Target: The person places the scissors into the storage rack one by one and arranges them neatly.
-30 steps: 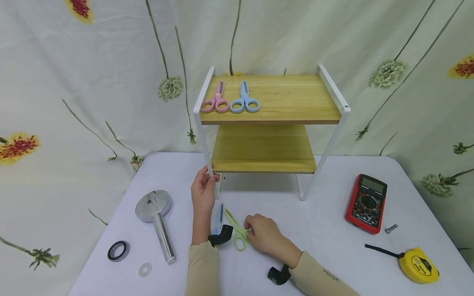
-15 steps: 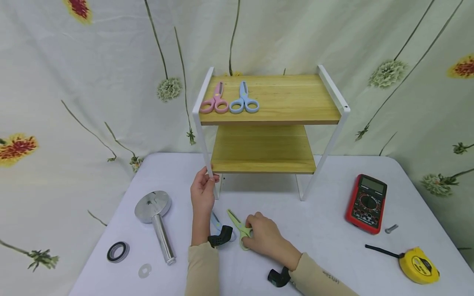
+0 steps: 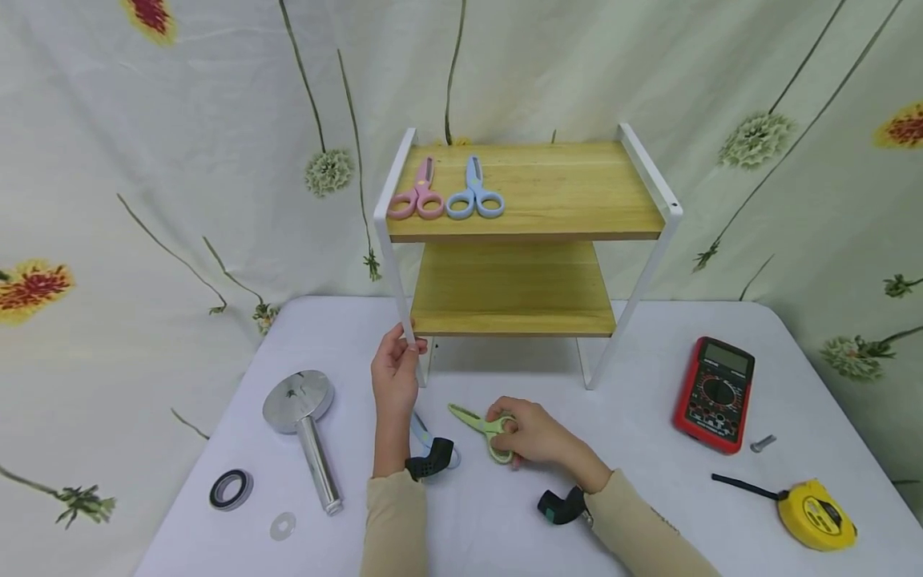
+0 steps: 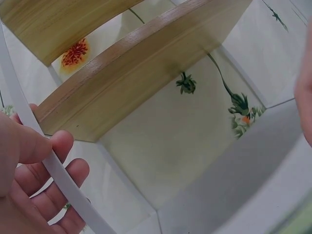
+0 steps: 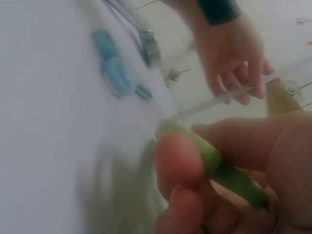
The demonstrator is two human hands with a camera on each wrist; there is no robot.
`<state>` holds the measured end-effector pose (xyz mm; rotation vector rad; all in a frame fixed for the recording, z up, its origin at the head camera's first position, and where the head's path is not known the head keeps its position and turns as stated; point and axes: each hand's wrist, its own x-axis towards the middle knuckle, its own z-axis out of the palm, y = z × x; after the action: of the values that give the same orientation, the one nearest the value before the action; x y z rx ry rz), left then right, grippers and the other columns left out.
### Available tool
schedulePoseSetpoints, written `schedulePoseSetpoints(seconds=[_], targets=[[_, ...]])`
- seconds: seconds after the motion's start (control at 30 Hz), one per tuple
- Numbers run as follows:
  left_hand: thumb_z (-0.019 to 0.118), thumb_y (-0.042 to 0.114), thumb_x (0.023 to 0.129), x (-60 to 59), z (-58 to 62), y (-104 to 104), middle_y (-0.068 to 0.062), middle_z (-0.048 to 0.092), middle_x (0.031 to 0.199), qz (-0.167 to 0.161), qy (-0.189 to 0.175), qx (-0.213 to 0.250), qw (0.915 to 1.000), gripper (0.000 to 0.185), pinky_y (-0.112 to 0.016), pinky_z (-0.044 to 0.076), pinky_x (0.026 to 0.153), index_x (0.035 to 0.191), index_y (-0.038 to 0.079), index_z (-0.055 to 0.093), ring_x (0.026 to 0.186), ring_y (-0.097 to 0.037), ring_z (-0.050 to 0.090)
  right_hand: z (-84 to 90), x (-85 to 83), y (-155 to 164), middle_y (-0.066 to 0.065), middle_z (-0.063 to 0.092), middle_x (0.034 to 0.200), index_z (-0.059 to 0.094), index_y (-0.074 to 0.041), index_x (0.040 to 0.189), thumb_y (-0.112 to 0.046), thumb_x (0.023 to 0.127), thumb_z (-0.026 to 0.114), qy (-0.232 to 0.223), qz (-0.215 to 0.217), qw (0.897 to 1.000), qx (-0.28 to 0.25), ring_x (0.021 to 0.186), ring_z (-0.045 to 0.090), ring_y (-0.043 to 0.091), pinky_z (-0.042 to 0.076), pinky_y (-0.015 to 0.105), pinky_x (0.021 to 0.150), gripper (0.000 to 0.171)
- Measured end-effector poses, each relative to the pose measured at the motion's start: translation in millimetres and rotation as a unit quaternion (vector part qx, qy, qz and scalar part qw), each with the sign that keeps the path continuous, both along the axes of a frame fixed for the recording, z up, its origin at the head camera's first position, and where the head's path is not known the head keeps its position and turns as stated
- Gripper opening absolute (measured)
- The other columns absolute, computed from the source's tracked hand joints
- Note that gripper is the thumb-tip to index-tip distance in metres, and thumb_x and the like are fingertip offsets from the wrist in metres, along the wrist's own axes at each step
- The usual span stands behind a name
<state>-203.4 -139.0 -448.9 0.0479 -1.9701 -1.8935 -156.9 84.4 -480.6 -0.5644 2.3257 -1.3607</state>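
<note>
My left hand [image 3: 394, 377] holds the white left leg of a two-tier wooden shelf [image 3: 570, 192]; in the left wrist view its thumb and fingers [image 4: 78, 170] curl round that bar. Green scissors [image 3: 467, 417] are pinched at the handle by my right hand [image 3: 539, 437]. A shadow below them in the right wrist view suggests they are off the table. Between the hands lies a pair of light blue scissors [image 3: 420, 432], partly hidden by the left wrist and its camera. Pink scissors [image 3: 422, 191] and blue scissors [image 3: 473, 191] rest side by side on the top tier's left.
To the left lie a chrome shower head [image 3: 299, 401], a black ring [image 3: 217, 490] and a translucent washer [image 3: 283, 526]. At right are a red multimeter [image 3: 716, 394], a bolt [image 3: 762, 443] and a yellow tape measure [image 3: 816, 517]. A floral cloth hangs behind the table.
The right hand has taken hold of the green scissors and moved them slightly right and away from the blue pair, which has turned on the table. The left hand stays on the shelf leg.
</note>
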Motion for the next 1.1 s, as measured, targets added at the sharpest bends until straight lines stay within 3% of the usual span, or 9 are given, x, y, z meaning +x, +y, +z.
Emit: schedulePoseSetpoints(seconds=[0.07, 0.2, 0.33, 0.53, 0.67, 0.73, 0.83, 0.97, 1.1], targets=[[0.048, -0.005, 0.101, 0.3, -0.1, 0.7, -0.015, 0.071, 0.098, -0.001, 0.002, 0.002, 1.0, 0.038, -0.016, 0.05, 0.089, 0.137, 0.0, 0.059, 0.085, 0.002, 0.065, 11.3, -1.2, 8.7, -0.004, 0.053, 0.061, 0.062, -0.001, 0.121, -0.004, 0.093, 0.065, -0.025, 0.009, 0.999, -0.026, 0.044, 0.057, 0.009, 0.05, 0.024, 0.051, 0.029], [0.048, -0.004, 0.102, 1.5, 0.0, 1.3, -0.016, 0.071, 0.099, -0.001, -0.004, 0.0, 1.0, 0.038, -0.016, 0.05, 0.09, 0.138, 0.0, 0.058, 0.085, 0.002, 0.065, 42.8, 0.2, 29.2, 0.005, 0.06, 0.071, 0.064, 0.002, 0.123, -0.005, 0.095, 0.064, -0.013, 0.024, 0.997, -0.066, 0.052, 0.061, 0.012, 0.058, 0.034, 0.053, 0.029], [0.048, -0.003, 0.102, 1.5, 1.0, -0.2, -0.017, 0.072, 0.101, 0.007, -0.015, -0.003, 0.9999, 0.038, -0.018, 0.049, 0.091, 0.139, 0.002, 0.058, 0.087, 0.002, 0.065, 87.4, 4.3, 50.6, 0.007, 0.056, 0.078, 0.065, 0.005, 0.118, -0.003, 0.095, 0.067, 0.051, 0.053, 0.991, -0.108, 0.062, 0.061, 0.007, 0.061, 0.04, 0.059, 0.025], [0.049, -0.002, 0.102, 1.5, 2.6, -2.9, -0.003, 0.072, 0.095, 0.014, -0.017, 0.002, 0.9998, 0.038, -0.023, 0.049, 0.094, 0.139, 0.002, 0.058, 0.086, 0.001, 0.065, 164.1, 9.9, 73.8, -0.004, 0.066, 0.082, 0.069, 0.001, 0.108, 0.0, 0.091, 0.071, 0.182, 0.096, 0.963, -0.174, 0.067, 0.052, 0.011, 0.049, 0.023, 0.056, 0.017], [0.049, -0.001, 0.103, 0.9, 2.7, -3.9, 0.01, 0.069, 0.091, 0.012, -0.021, -0.001, 0.9997, 0.038, -0.026, 0.048, 0.096, 0.139, 0.005, 0.058, 0.087, 0.0, 0.065, 212.5, 10.1, 77.4, -0.009, 0.068, 0.082, 0.074, -0.01, 0.109, -0.009, 0.091, 0.076, 0.232, 0.03, 0.955, -0.183, 0.07, 0.047, 0.015, 0.038, 0.025, 0.058, 0.019], [0.049, -0.001, 0.103, 0.3, 2.6, -4.1, 0.013, 0.067, 0.089, 0.011, -0.021, 0.002, 0.9997, 0.038, -0.025, 0.049, 0.095, 0.139, 0.005, 0.059, 0.087, 0.0, 0.065, 234.4, 5.1, 75.0, -0.008, 0.066, 0.081, 0.074, -0.008, 0.112, -0.007, 0.09, 0.076, 0.256, -0.013, 0.95, -0.179, 0.073, 0.044, 0.016, 0.034, 0.026, 0.06, 0.021], [0.049, -0.002, 0.103, -0.3, 2.1, -4.1, 0.014, 0.067, 0.088, 0.01, -0.017, 0.005, 0.9998, 0.038, -0.02, 0.049, 0.092, 0.139, 0.005, 0.059, 0.087, 0.0, 0.065, 263.1, -10.0, 67.5, -0.004, 0.061, 0.081, 0.072, -0.002, 0.116, -0.004, 0.091, 0.073, 0.274, -0.069, 0.947, -0.154, 0.074, 0.044, 0.017, 0.041, 0.02, 0.06, 0.025], [0.049, -0.003, 0.102, -1.5, 1.5, -2.3, 0.012, 0.067, 0.089, 0.004, -0.012, 0.012, 0.9999, 0.038, -0.015, 0.05, 0.089, 0.138, 0.002, 0.058, 0.086, 0.001, 0.065, 289.2, -40.4, 56.2, -0.001, 0.06, 0.086, 0.071, -0.005, 0.122, -0.015, 0.094, 0.071, 0.282, -0.143, 0.947, -0.065, 0.073, 0.05, 0.015, 0.045, 0.019, 0.059, 0.03], [0.049, -0.003, 0.102, -2.0, 0.6, 0.4, 0.011, 0.067, 0.09, -0.002, -0.013, 0.017, 0.9998, 0.037, -0.014, 0.05, 0.088, 0.138, 0.0, 0.057, 0.085, 0.002, 0.065, 294.3, -71.4, 48.0, 0.007, 0.066, 0.102, 0.069, -0.009, 0.128, -0.027, 0.095, 0.069, 0.281, -0.18, 0.941, 0.056, 0.084, 0.058, 0.018, 0.042, 0.026, 0.069, 0.037]])
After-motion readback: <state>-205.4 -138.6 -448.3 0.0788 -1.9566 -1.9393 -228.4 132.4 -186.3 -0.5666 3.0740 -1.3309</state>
